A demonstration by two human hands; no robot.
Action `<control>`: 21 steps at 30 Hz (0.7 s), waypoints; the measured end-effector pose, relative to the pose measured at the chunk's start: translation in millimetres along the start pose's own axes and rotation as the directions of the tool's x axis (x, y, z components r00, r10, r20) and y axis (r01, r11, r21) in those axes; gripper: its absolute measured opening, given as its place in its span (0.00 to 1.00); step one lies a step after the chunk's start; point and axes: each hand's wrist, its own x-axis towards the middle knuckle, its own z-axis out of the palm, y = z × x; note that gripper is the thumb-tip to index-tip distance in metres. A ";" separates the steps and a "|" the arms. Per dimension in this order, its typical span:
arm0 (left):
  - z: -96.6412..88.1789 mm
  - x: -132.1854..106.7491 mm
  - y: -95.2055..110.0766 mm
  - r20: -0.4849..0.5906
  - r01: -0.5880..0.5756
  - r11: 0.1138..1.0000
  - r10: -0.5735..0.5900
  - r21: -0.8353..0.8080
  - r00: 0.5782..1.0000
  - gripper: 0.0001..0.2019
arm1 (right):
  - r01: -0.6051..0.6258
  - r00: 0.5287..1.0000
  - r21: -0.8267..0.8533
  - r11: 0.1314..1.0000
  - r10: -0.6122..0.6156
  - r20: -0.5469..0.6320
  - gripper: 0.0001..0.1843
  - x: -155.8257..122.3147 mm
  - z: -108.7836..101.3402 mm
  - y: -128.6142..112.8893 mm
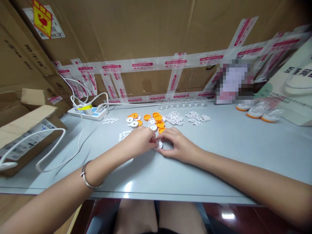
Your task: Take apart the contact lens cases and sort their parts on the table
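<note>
My right hand [176, 145] curves its thumb and fingers round a small white round plastic piece [159, 144] on the table. From the left, my left hand [144, 138] pinches at that same piece; whether a smaller part is between its fingertips is hidden. Just beyond my hands lie orange round caps [160, 124] and white round caps [152, 127], some overlapping. Small white discs [124, 135] are grouped beside my left forearm. Flat white cut-out parts [174, 117] lie in a pile behind my right hand.
Clear plastic cups [182, 103] line the back of the grey table [231, 143]. Clear-domed pieces with orange bases [262, 113] stand at right by a paper bag [290, 78]. A power strip [87, 112], white cables and an open cardboard box [26, 136] are at left; large cartons wall the back.
</note>
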 end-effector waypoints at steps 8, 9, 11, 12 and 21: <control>3.2 -12.1 30.4 0.004 -0.023 0.920 0.024 0.392 1.000 0.07 | -0.015 0.999 0.038 0.999 0.017 -0.027 0.11 -1.1 -0.3 -0.3; 4.9 -13.6 31.0 0.004 -0.043 0.908 0.046 0.417 0.999 0.07 | -0.022 0.999 0.048 0.999 0.023 -0.025 0.11 -1.0 -0.6 -0.6; 5.3 -16.6 27.3 -0.025 -0.059 0.899 0.077 0.434 0.997 0.07 | -0.029 0.999 0.065 0.997 0.030 -0.026 0.11 -0.9 -0.9 -1.1; 3.4 -18.7 22.9 -0.061 -0.043 0.903 0.076 0.428 0.995 0.07 | -0.030 0.999 0.070 0.997 0.032 -0.026 0.10 -0.9 -0.9 -1.2; -16.1 -64.1 -54.5 -0.276 0.081 0.967 -0.012 0.240 0.961 0.07 | -0.045 0.999 0.073 0.996 0.046 -0.016 0.09 -1.3 -0.8 0.2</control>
